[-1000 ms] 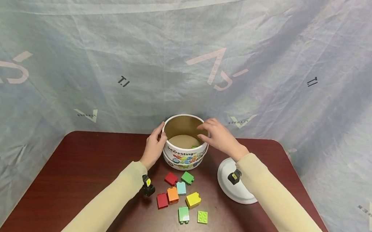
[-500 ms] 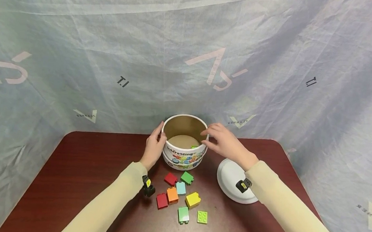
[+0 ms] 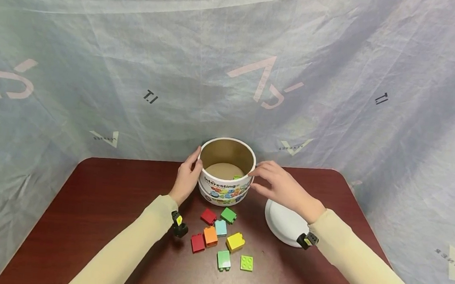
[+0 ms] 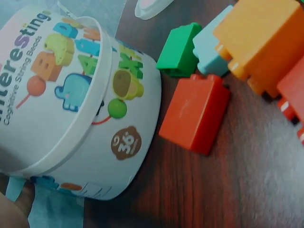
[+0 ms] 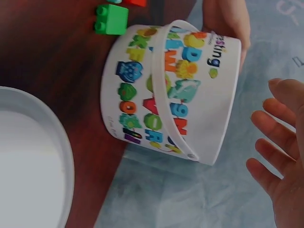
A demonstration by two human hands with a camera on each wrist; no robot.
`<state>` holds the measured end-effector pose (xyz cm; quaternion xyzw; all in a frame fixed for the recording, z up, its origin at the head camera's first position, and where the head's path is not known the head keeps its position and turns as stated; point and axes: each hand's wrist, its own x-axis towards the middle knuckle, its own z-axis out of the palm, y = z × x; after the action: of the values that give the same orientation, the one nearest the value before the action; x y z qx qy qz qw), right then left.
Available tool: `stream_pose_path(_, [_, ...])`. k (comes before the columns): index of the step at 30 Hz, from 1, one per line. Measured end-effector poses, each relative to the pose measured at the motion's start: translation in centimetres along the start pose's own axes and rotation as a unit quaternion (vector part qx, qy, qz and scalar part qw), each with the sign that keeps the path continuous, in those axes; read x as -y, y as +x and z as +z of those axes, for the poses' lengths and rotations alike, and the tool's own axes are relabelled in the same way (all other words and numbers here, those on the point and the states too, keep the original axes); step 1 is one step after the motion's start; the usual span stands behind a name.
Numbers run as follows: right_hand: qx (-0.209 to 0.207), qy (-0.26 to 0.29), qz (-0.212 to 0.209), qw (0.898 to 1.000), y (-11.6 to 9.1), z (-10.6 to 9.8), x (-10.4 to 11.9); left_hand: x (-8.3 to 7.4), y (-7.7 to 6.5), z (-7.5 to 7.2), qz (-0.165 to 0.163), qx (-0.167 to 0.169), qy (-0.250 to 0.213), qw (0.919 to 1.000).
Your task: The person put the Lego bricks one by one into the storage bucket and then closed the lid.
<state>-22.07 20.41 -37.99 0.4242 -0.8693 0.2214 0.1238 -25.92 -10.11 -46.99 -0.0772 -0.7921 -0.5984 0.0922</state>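
A white round bucket (image 3: 224, 186) with printed letters and toy pictures stands uncovered at the table's back edge. My left hand (image 3: 186, 176) rests against its left side, thumb toward the front and fingers along the outer wall. Beside the bucket's right side hovers my right hand (image 3: 284, 186), its fingers loosely bent and holding nothing; the right wrist view shows a gap between this hand and the bucket. Inside, on the bottom, part of a light green block (image 3: 237, 177) shows. In front lie a red block (image 3: 208, 216), a green block (image 3: 228, 215) and a light blue block (image 3: 220, 228).
Nearer lie an orange block (image 3: 210, 237), another red block (image 3: 197, 243), a yellow block (image 3: 235, 241), a pale green block (image 3: 224, 260) and a lime block (image 3: 247, 263). A white lid (image 3: 285, 224) lies right, partly under my right forearm. Grey sheeting hangs behind the table (image 3: 119, 187).
My right hand has drawn back out of the bucket's mouth, moving right and toward me past the rim. My left hand has stayed on the bucket's side. The blocks lie as before.
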Motion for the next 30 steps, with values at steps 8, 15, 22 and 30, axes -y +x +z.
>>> stream_pose_path(8, [0.008, 0.006, 0.016, 1.0, -2.1, 1.0, 0.6, 0.2, 0.5, -0.4, 0.02, 0.015, -0.008, 0.9997])
stream_pose_path(15, [0.009, 0.013, 0.016, 1.0, -3.9, 2.3, 1.2, 0.2, 0.3, -0.4, 0.011, 0.021, -0.015, 0.9996])
stream_pose_path(22, [0.02, 0.018, 0.013, 1.0, -5.4, 3.6, 1.6, 0.4, 0.0, -0.4, 0.007, 0.02, -0.011, 0.9997])
stream_pose_path(30, [0.016, 0.034, 0.012, 0.999, -6.8, 5.0, 1.9, 0.4, 0.3, -0.5, 0.009, 0.029, -0.011, 0.9995])
